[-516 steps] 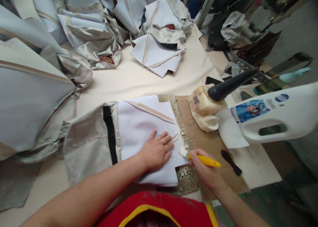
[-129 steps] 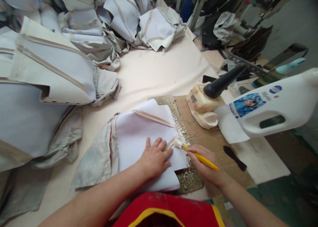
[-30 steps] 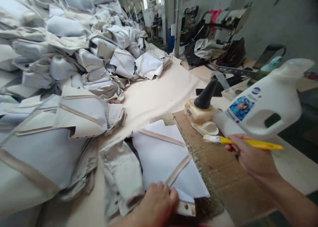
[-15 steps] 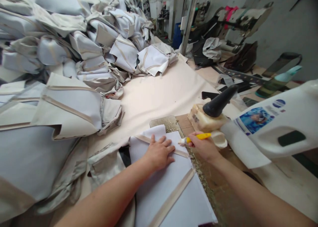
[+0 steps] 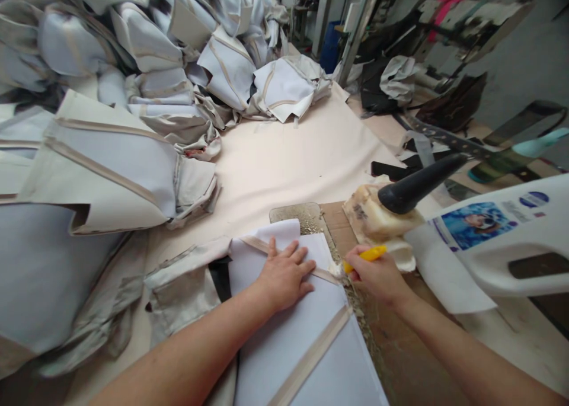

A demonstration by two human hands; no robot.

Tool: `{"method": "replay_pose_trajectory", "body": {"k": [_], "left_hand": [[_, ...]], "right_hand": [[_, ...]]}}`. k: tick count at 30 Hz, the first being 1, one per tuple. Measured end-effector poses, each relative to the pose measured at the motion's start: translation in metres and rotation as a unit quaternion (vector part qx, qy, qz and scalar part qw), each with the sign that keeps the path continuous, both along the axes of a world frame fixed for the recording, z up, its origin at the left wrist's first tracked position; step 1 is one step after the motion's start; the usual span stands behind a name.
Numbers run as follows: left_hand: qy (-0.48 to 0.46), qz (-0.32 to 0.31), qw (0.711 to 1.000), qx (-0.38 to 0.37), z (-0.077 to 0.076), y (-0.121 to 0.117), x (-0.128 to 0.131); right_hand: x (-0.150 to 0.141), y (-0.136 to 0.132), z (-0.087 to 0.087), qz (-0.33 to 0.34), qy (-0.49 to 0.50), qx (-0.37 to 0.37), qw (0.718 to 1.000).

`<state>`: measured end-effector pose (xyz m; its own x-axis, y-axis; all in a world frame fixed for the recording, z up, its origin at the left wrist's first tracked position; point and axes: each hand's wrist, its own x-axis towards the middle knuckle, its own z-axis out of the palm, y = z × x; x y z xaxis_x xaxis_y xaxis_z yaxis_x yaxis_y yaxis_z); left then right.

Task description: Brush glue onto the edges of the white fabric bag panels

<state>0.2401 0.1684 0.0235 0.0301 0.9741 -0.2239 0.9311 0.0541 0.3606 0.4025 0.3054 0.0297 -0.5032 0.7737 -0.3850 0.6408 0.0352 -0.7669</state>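
Note:
My left hand (image 5: 285, 274) lies flat, fingers spread, on a white fabric piece with beige strips (image 5: 302, 335) spread before me. My right hand (image 5: 376, 274) is closed round a yellow-handled brush (image 5: 367, 255); its bristle end touches the upper right edge of the fabric piece, beside my left fingertips. Under that edge lies a glue-crusted board (image 5: 306, 215) on brown cardboard (image 5: 404, 358).
A glue-caked container with a black cone (image 5: 386, 216) stands just beyond my right hand. A large white jug (image 5: 498, 240) lies on its side at right. Heaps of folded grey-white fabric pieces (image 5: 133, 92) fill the left and back. The cream tabletop (image 5: 293, 157) lies between.
My left hand went from gripping the piece's near edge to lying flat on its upper part. My right hand brought the brush down from mid-air to the fabric's edge.

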Motion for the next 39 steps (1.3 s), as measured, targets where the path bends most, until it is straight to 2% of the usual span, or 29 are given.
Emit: {"method": "replay_pose_trajectory", "body": {"k": [3,8,13,18,21,25,29,32,34,39], "left_hand": [[0.001,0.004,1.000,0.000,-0.002,0.000,0.001],[0.008,0.004,1.000,-0.004,-0.003,0.000,0.002],[0.016,0.009,1.000,-0.011,0.001,0.000,0.008],[-0.002,-0.041,0.999,0.003,0.011,-0.007,0.023],[-0.007,-0.049,0.999,-0.013,0.011,-0.012,0.026],[-0.009,-0.038,0.999,-0.015,0.010,-0.013,0.026],[-0.026,-0.037,0.998,-0.034,0.023,-0.013,0.032],[-0.084,-0.072,0.989,-0.099,0.038,-0.017,0.041],[-0.105,-0.085,0.981,-0.142,0.043,-0.021,0.047],[-0.097,-0.074,0.980,-0.159,0.034,-0.027,0.053]], "right_hand": [[-0.003,0.002,0.005,0.003,-0.017,-0.003,1.000],[-0.017,0.005,0.006,0.008,0.043,0.026,0.999],[0.008,-0.006,0.013,0.032,-0.010,-0.011,0.999],[0.021,-0.009,0.015,0.119,0.048,0.065,0.990],[0.023,-0.011,0.015,0.117,0.047,0.103,0.987],[0.028,-0.016,0.017,0.142,0.048,0.116,0.982],[0.030,-0.021,0.019,0.110,0.043,0.136,0.984],[0.035,-0.026,0.018,0.133,0.043,0.110,0.984],[0.042,-0.031,0.018,0.140,0.028,0.079,0.987],[0.060,-0.039,0.022,0.151,-0.011,0.033,0.988]]}}
